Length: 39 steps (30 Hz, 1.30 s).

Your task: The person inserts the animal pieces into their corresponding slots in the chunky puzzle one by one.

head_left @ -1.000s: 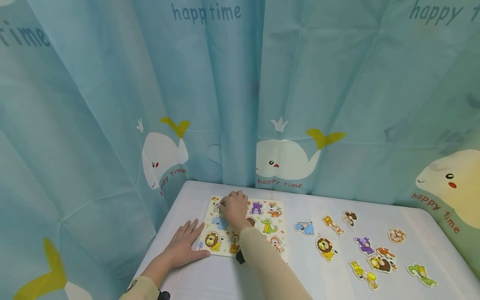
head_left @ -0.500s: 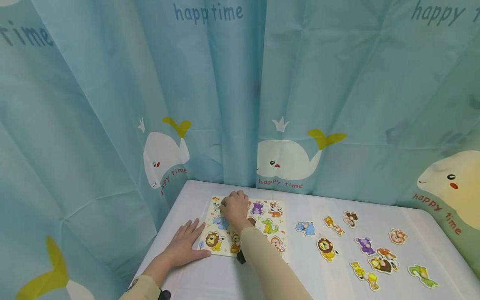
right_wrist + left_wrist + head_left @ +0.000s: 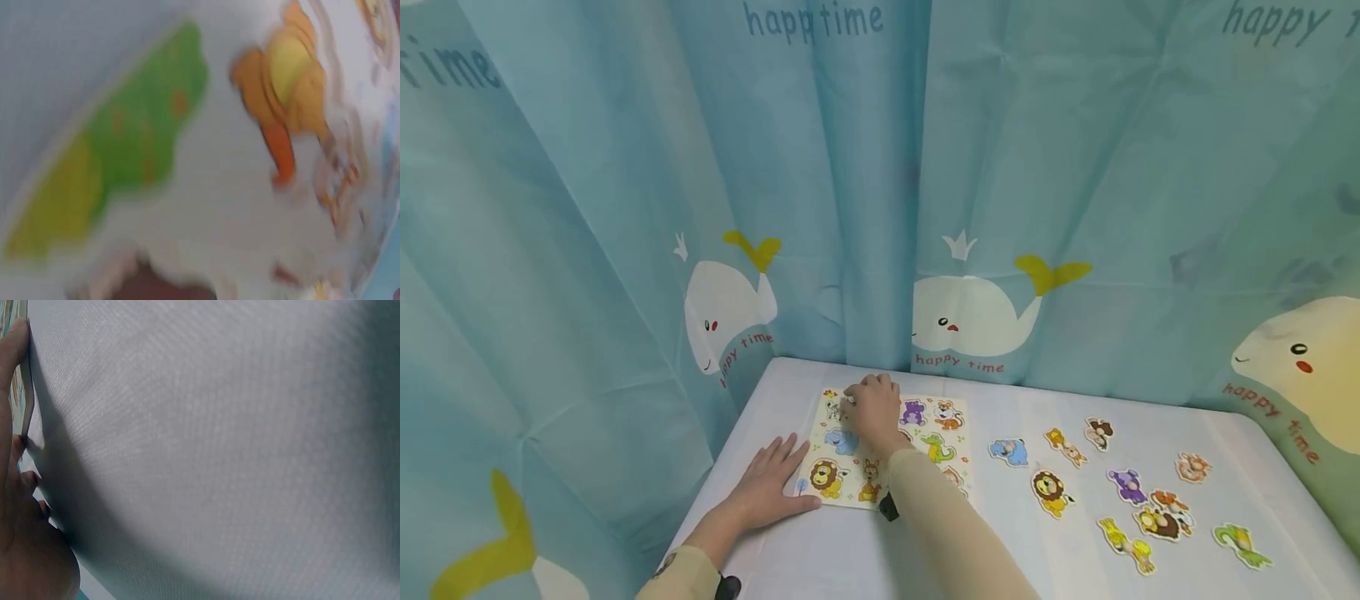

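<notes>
A pale puzzle board point(image 3: 853, 501) printed with cartoon animals lies at the table's left side. My right hand point(image 3: 874, 417) is over its upper left part, fingers bent beside a zebra picture point(image 3: 832, 410). The back of the hand hides the fingertips, so I cannot tell whether they hold a piece. My left hand point(image 3: 767, 487) lies flat at the board's left edge with its fingers spread. In the left wrist view, its thumb point(image 3: 14, 353) touches the board's edge. The right wrist view is blurred and shows an orange kangaroo picture point(image 3: 287, 81) on the board.
Loose knobbed animal pieces lie right of the board, among them a blue piece point(image 3: 1008, 452), a lion point(image 3: 1051, 493), a purple piece point(image 3: 1126, 486) and a crocodile point(image 3: 1242, 546). A hedgehog piece point(image 3: 1157, 524) overlaps another. A blue whale-print curtain point(image 3: 865, 208) hangs behind the table.
My right hand and forearm have shifted slightly to the right, uncovering more of the zebra and kangaroo pictures. My left hand stays in place, as do the loose pieces.
</notes>
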Available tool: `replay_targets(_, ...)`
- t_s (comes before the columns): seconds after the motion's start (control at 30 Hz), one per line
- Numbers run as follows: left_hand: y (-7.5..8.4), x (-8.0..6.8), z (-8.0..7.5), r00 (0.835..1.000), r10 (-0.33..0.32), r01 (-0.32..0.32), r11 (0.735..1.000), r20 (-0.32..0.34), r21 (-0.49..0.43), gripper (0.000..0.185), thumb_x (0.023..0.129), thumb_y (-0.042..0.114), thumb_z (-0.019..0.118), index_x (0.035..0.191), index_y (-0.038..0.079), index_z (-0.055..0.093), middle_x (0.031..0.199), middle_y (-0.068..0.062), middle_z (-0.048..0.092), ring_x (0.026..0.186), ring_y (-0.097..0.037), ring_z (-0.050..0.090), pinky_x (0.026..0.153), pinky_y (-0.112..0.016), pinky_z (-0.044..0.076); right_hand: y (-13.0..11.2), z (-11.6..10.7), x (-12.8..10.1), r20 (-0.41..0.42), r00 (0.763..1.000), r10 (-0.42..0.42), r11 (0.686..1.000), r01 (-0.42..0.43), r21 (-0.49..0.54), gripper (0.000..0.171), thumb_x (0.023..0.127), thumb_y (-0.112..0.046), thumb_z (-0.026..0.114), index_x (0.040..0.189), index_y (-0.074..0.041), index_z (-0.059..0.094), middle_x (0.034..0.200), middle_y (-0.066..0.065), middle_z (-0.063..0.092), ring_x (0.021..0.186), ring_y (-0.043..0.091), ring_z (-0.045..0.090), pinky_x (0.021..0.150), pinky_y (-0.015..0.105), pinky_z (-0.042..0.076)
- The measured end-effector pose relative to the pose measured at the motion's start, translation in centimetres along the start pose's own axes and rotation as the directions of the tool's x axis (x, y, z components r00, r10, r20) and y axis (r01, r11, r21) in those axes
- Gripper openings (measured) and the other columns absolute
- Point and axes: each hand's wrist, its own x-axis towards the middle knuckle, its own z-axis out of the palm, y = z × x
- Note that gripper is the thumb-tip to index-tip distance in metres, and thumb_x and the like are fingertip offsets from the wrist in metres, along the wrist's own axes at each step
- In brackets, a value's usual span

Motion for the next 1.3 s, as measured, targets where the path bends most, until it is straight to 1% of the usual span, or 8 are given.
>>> replay_targets(0.1,0.1,0.1,-0.1,1.000,0.003,-0.003,1.000,-0.006,0.011,0.104,0.082,0.068,0.072,0.160,0.009,0.036,0.167,-0.020,0.022,0.154,-0.044,0.011,0.124,-0.060,0.008,0.6,-1.4,0.5,-0.028,0.999,-0.023,0.999,0.024,0.029,0.022,0.095,-0.037,0.075,0.110,-0.022,0.081,0.106,0.000,0.069,0.103,0.023,0.053,0.093,0.044,0.044)
replay_targets(0.17,0.1,0.1,-0.1,1.000,0.004,-0.004,1.000,-0.004,0.013,0.105,0.082,0.069,0.072,0.160,0.009,0.035,0.167,-0.019,0.022,0.154,-0.044,0.011,0.124,-0.060,0.008,1.0,-2.4,0.7,-0.027,0.999,-0.030,0.998,0.032,0.045,0.023,0.096,-0.039,0.073,0.111,-0.023,0.081,0.109,0.000,0.070,0.104,0.023,0.053,0.092,0.043,0.044)
replay_targets(0.27,0.3,0.1,-0.1,1.000,0.001,-0.001,1.000,0.001,0.013,0.105,0.082,0.069,0.072,0.160,0.010,0.035,0.168,-0.019,0.022,0.154,-0.044,0.011,0.124,-0.060,0.008,1.5,-4.1,0.6,-0.035,0.998,-0.042,0.996,0.045,0.081,0.026,0.098,-0.041,0.070,0.113,-0.022,0.080,0.111,0.001,0.070,0.106,0.025,0.053,0.089,0.044,0.044)
replay_targets(0.37,0.5,0.1,-0.2,1.000,-0.007,0.007,1.000,0.006,0.010,0.104,0.082,0.067,0.073,0.160,0.009,0.035,0.167,-0.020,0.022,0.154,-0.044,0.011,0.124,-0.060,0.008,2.1,-5.5,0.2,-0.052,0.997,-0.065,0.989,0.071,0.127,0.028,0.101,-0.042,0.066,0.114,-0.021,0.080,0.113,0.003,0.070,0.107,0.026,0.054,0.090,0.045,0.045)
replay_targets(0.6,0.4,0.2,0.0,1.000,-0.005,0.005,1.000,0.007,0.006,0.105,0.082,0.067,0.074,0.160,0.008,0.035,0.167,-0.021,0.022,0.154,-0.045,0.011,0.124,-0.061,0.009,4.1,-8.2,-1.5,-0.105,0.990,-0.100,0.970,0.120,0.212,0.029,0.102,-0.040,0.064,0.115,-0.019,0.079,0.114,0.003,0.069,0.111,0.027,0.053,0.095,0.049,0.044)
replay_targets(0.87,0.3,0.1,0.0,1.000,-0.005,0.005,1.000,0.016,0.015,0.106,0.081,0.068,0.073,0.160,0.008,0.034,0.167,-0.021,0.020,0.154,-0.046,0.010,0.124,-0.061,0.008,6.2,-11.6,-3.7,-0.182,0.972,-0.151,0.942,0.197,0.271,0.024,0.101,-0.032,0.067,0.114,-0.016,0.080,0.112,0.005,0.069,0.113,0.029,0.053,0.093,0.053,0.044)
replay_targets(1.1,0.3,0.1,0.0,1.000,0.005,-0.006,1.000,0.010,0.023,0.106,0.082,0.068,0.073,0.160,0.008,0.034,0.167,-0.021,0.020,0.153,-0.047,0.011,0.123,-0.062,0.009,8.1,-14.7,-5.3,-0.206,0.969,-0.137,0.937,0.194,0.290,0.022,0.101,-0.032,0.068,0.114,-0.018,0.080,0.111,0.001,0.070,0.113,0.027,0.052,0.096,0.053,0.044)
replay_targets(1.3,0.5,-0.1,-0.2,1.000,0.011,-0.011,1.000,0.007,0.021,0.107,0.081,0.067,0.074,0.159,0.006,0.035,0.166,-0.024,0.021,0.152,-0.048,0.012,0.123,-0.063,0.009,10.0,-16.7,-6.9,-0.237,0.965,-0.111,0.940,0.180,0.291,0.022,0.099,-0.030,0.070,0.114,-0.018,0.080,0.114,0.004,0.070,0.115,0.028,0.052,0.098,0.055,0.042)
